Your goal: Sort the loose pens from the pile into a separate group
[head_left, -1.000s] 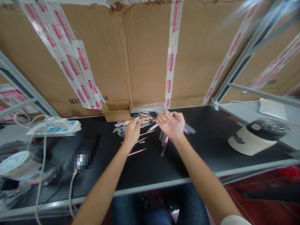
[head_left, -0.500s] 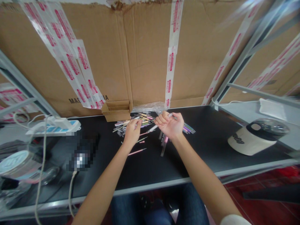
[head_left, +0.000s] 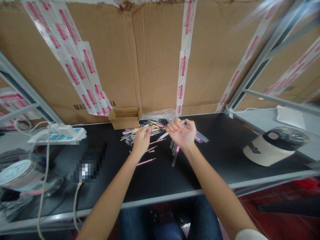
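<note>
My right hand [head_left: 183,133] is turned palm up with curled fingers, closed around a pen [head_left: 163,136] whose pale end points down to the left. My left hand [head_left: 142,139] is closed in a pinch beside a heap of pens and pen parts [head_left: 156,125]. What its fingertips hold, if anything, is too small to make out. Beneath and to the right of my right hand lie capped pens [head_left: 175,155] and more coloured pens [head_left: 202,137]. Between my forearms rests a thin pink pen piece [head_left: 146,162] with a pointed tip.
A small open cardboard box [head_left: 125,121] stands behind the heap, with clear plastic wrap [head_left: 160,115] beside it. A power strip [head_left: 60,135] and cables are at left. A cream desktop bin [head_left: 267,148] stands at right. Taped cardboard [head_left: 157,60] walls the back of the black table [head_left: 170,185].
Both hands stay in nearly the same place. The pen in my right hand has shifted very slightly; the things on the table look unmoved.
</note>
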{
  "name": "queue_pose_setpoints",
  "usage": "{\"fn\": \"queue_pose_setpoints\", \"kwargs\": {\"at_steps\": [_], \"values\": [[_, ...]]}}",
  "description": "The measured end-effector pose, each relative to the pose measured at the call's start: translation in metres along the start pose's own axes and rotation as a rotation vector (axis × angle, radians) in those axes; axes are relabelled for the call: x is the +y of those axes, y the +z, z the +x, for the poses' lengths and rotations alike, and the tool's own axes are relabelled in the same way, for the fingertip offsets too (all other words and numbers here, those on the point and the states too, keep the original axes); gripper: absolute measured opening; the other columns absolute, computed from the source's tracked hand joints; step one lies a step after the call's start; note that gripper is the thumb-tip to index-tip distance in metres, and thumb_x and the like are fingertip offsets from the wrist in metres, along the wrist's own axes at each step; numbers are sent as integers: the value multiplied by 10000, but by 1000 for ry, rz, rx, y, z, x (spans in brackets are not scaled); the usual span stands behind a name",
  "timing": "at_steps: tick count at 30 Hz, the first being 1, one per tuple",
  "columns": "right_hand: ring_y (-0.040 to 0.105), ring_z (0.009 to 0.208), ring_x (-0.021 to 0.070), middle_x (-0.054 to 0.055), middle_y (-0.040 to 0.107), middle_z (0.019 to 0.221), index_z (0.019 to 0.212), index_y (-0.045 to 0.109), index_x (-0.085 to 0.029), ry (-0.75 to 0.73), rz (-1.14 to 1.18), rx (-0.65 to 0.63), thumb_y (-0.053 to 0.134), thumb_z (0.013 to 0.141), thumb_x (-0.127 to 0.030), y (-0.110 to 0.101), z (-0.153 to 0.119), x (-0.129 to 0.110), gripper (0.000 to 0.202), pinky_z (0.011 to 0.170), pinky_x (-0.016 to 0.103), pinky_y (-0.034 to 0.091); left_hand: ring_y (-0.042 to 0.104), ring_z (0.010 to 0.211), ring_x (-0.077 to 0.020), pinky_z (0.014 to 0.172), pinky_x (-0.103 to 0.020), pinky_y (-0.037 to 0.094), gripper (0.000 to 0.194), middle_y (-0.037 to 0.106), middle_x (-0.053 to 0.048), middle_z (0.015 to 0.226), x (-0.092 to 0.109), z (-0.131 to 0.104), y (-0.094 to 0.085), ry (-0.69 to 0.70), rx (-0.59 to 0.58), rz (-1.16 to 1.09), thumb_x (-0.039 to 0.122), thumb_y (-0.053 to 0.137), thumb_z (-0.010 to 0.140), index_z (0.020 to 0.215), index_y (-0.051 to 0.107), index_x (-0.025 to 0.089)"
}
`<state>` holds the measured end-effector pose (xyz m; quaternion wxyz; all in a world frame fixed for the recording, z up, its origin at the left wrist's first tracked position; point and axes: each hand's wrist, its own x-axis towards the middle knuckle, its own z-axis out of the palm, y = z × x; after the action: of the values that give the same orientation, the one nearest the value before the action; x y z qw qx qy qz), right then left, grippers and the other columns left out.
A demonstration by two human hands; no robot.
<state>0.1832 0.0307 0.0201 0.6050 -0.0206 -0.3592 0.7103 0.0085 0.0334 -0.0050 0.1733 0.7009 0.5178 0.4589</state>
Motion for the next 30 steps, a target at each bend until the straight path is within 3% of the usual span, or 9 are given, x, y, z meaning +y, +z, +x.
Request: {"fn": "queue_pose_setpoints", "kwargs": {"at_steps": [30], "values": [[237,447,119,-39,223,461,544,201,-214,-53,-44,54,421,747,-417,2,-1,0,362,483,284,312,586,951,-192,894,-320,416,224,680,-55,946,0,-1,2,48,11,12,226,441,888,861,658,179]]}}
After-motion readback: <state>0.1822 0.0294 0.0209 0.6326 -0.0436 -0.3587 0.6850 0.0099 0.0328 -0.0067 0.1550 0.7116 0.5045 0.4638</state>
